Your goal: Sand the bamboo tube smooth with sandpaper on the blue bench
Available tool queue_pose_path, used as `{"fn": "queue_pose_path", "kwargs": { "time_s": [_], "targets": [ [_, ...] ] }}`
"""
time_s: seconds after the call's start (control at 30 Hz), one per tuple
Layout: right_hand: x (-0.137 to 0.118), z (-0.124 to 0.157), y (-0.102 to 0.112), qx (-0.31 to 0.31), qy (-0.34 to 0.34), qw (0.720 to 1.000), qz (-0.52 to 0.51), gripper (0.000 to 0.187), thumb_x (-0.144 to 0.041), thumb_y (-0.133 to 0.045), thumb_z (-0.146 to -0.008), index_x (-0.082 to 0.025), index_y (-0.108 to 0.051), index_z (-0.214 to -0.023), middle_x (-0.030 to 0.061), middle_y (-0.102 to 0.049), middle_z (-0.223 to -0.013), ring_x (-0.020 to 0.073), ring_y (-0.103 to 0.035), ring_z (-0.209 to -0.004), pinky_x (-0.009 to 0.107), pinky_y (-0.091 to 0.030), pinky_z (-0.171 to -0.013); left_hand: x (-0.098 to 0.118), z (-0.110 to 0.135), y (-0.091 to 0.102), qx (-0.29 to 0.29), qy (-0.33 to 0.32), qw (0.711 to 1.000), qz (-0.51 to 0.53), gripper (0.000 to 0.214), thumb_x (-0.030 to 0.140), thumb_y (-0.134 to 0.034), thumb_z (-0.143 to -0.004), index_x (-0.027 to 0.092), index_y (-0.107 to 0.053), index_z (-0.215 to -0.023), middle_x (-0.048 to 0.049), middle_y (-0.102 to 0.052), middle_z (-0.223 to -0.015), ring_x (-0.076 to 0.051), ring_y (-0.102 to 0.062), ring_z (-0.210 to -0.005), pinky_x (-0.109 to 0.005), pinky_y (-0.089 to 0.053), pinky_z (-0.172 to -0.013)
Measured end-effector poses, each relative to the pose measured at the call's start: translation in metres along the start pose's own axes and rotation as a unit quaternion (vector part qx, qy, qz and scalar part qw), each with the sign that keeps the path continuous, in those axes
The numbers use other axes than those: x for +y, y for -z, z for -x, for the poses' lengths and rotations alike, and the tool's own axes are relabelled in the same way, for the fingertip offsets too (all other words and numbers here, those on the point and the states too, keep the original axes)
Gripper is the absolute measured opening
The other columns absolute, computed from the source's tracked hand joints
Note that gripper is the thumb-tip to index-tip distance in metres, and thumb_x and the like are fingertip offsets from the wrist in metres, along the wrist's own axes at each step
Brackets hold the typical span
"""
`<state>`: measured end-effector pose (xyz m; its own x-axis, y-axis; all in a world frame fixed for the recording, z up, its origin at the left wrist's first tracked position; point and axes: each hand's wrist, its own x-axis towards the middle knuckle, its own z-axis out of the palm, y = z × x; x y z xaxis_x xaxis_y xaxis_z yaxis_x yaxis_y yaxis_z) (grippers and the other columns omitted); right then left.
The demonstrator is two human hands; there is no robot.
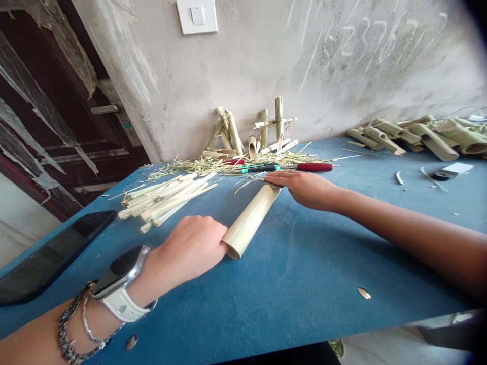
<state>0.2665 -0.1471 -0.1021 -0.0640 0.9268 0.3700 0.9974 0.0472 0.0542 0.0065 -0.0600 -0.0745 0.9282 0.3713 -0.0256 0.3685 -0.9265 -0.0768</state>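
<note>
A pale green bamboo tube [253, 220] lies slanted on the table, its near end tipped toward me. My left hand [196, 248], closed, grips the tube at its near end; the fingertips are hidden behind or inside it. My right hand [304, 187] rests with fingers stretched straight over the tube's far end, palm down. A thin brownish edge shows beneath those fingers, too small to name. Just beyond them are a red-handled tool [314, 167] and a black and green cutter [259, 168].
The blue table [304, 294] carries bamboo strips [167, 197] at left, shavings [182, 166] and bamboo structures [279, 119] by the wall. Several cut tubes [433, 139] lie at right. A black phone [57, 253] is on the left edge. A small black-and-white object [452, 171] sits right.
</note>
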Motion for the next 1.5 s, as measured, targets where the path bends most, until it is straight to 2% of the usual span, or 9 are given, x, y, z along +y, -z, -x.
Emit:
{"fn": "queue_pose_path", "kwargs": {
  "time_s": [0.1, 0.23, 0.5, 0.63, 0.73, 1.03, 1.13, 1.3, 1.5],
  "targets": [
    [-0.034, 0.005, 0.013, -0.021, 0.101, 0.992, -0.073, 0.065, 0.005, -0.033, -0.075, -0.018, -0.044, -0.134, 0.0046, -0.047, -0.136, 0.0184, -0.041, -0.126, 0.038, -0.034, -0.107, -0.001, 0.000, 0.000, -0.009, 0.002, 1.000, 0.006, 0.030, 0.026, -0.040, -0.080, 0.018, -0.052, -0.055, 0.0000, -0.053, -0.049, -0.010, -0.035, -0.040, -0.027, -0.017, -0.044],
    [-0.067, 0.009, 0.035, -0.113, 0.266, 0.929, -0.233, 0.067, 0.007, -0.031, -0.077, -0.022, -0.041, -0.136, -0.0029, -0.041, -0.141, 0.0102, -0.033, -0.131, 0.029, -0.028, -0.110, -0.001, 0.000, 0.000, -0.005, 0.004, 1.000, -0.008, 0.033, 0.030, -0.038, -0.082, 0.018, -0.054, -0.055, -0.0019, -0.058, -0.055, -0.011, -0.041, -0.043, -0.027, -0.019, -0.045],
    [0.007, 0.002, 0.009, -0.025, -0.031, 0.999, 0.021, 0.061, 0.004, -0.035, -0.076, -0.016, -0.047, -0.132, 0.0079, -0.051, -0.132, 0.0258, -0.051, -0.117, 0.047, -0.041, -0.100, 0.001, 0.000, 0.003, -0.027, 0.013, 1.000, -0.003, 0.029, 0.025, -0.038, -0.078, 0.018, -0.051, -0.054, 0.0001, -0.051, -0.048, -0.010, -0.033, -0.040, -0.026, -0.017, -0.044],
    [-0.032, 0.007, 0.021, -0.038, 0.110, 0.991, -0.068, 0.059, 0.003, -0.035, -0.079, -0.020, -0.046, -0.133, 0.0021, -0.048, -0.136, 0.0191, -0.043, -0.125, 0.038, -0.036, -0.106, -0.002, -0.001, 0.000, -0.030, 0.014, 0.999, 0.000, 0.030, 0.028, -0.038, -0.080, 0.018, -0.055, -0.057, -0.0010, -0.054, -0.052, -0.010, -0.035, -0.042, -0.026, -0.017, -0.046],
    [-0.056, 0.009, 0.032, -0.087, 0.245, 0.944, -0.202, 0.059, 0.003, -0.033, -0.083, -0.022, -0.042, -0.136, -0.0018, -0.043, -0.140, 0.0124, -0.035, -0.130, 0.031, -0.030, -0.110, -0.003, -0.002, -0.001, -0.019, 0.011, 1.000, -0.004, 0.035, 0.033, -0.037, -0.083, 0.018, -0.057, -0.058, -0.0023, -0.056, -0.055, -0.010, -0.037, -0.043, -0.026, -0.018, -0.047],
    [0.024, 0.000, 0.001, 0.002, 0.016, 1.000, 0.005, 0.057, 0.001, -0.035, -0.078, -0.017, -0.049, -0.131, 0.0090, -0.053, -0.130, 0.0240, -0.050, -0.118, 0.046, -0.040, -0.102, 0.002, 0.000, 0.005, -0.030, 0.015, 0.999, 0.000, 0.026, 0.021, -0.039, -0.076, 0.017, -0.051, -0.053, 0.0016, -0.044, -0.046, -0.009, -0.029, -0.040, -0.026, -0.017, -0.045],
    [-0.011, 0.002, 0.008, -0.004, 0.105, 0.993, -0.056, 0.057, 0.001, -0.034, -0.079, -0.018, -0.048, -0.131, 0.0054, -0.051, -0.132, 0.0194, -0.045, -0.123, 0.041, -0.037, -0.105, 0.001, 0.001, 0.004, -0.023, 0.008, 1.000, -0.004, 0.026, 0.020, -0.039, -0.075, 0.017, -0.052, -0.053, 0.0009, -0.046, -0.046, -0.009, -0.029, -0.039, -0.026, -0.016, -0.045],
    [-0.062, 0.004, 0.026, -0.082, 0.302, 0.921, -0.232, 0.057, 0.002, -0.031, -0.083, -0.017, -0.042, -0.136, 0.0018, -0.042, -0.140, 0.0110, -0.033, -0.131, 0.032, -0.027, -0.111, 0.000, -0.002, 0.000, -0.007, 0.007, 1.000, -0.007, 0.036, 0.032, -0.036, -0.083, 0.018, -0.058, -0.058, -0.0029, -0.057, -0.054, -0.011, -0.039, -0.042, -0.026, -0.017, -0.047],
    [0.013, 0.000, 0.002, 0.005, 0.056, 0.998, -0.031, 0.059, 0.003, -0.035, -0.077, -0.016, -0.048, -0.131, 0.0081, -0.051, -0.132, 0.0217, -0.048, -0.121, 0.044, -0.037, -0.104, 0.001, -0.002, 0.003, -0.025, 0.008, 1.000, -0.017, 0.027, 0.023, -0.039, -0.077, 0.018, -0.055, -0.056, -0.0012, -0.054, -0.052, -0.011, -0.037, -0.043, -0.027, -0.018, -0.046]
  ]
}}
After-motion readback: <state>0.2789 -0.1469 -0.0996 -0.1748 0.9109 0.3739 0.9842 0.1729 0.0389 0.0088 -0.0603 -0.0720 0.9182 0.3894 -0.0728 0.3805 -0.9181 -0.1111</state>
